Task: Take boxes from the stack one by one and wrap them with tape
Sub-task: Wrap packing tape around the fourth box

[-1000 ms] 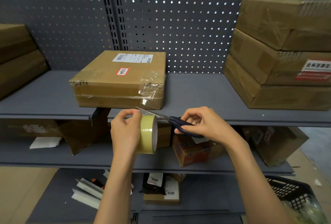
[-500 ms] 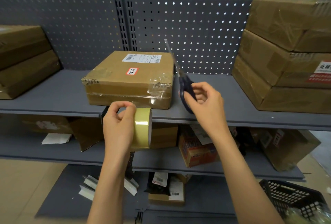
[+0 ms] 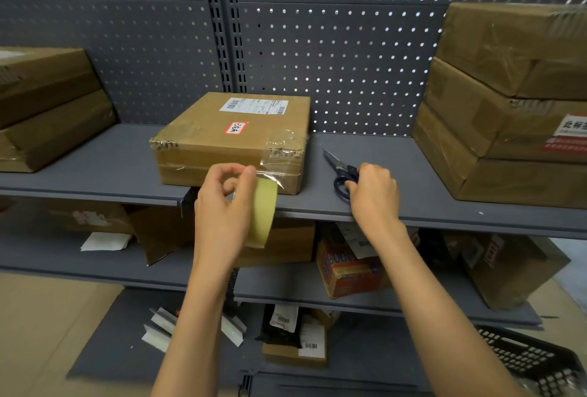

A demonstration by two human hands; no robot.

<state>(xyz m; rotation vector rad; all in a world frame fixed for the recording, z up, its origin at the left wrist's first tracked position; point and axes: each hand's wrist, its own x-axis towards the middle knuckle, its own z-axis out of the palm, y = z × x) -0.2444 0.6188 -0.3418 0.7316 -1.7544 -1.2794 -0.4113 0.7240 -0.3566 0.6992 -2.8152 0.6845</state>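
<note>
Box [image 3: 235, 139] sits mid-frame, taped; your left hand [image 3: 222, 206] grips the tape roll [image 3: 263, 212], your right hand [image 3: 374, 193] curls round the scissors [image 3: 341, 174]; lay them flat, blades away.

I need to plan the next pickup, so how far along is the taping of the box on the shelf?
Done: the middle box already has clear tape round its front and right corner. In hand: the left hand holds the tape roll, and the right hand has the scissors at the shelf. Left: the stack on the right awaits.
</note>
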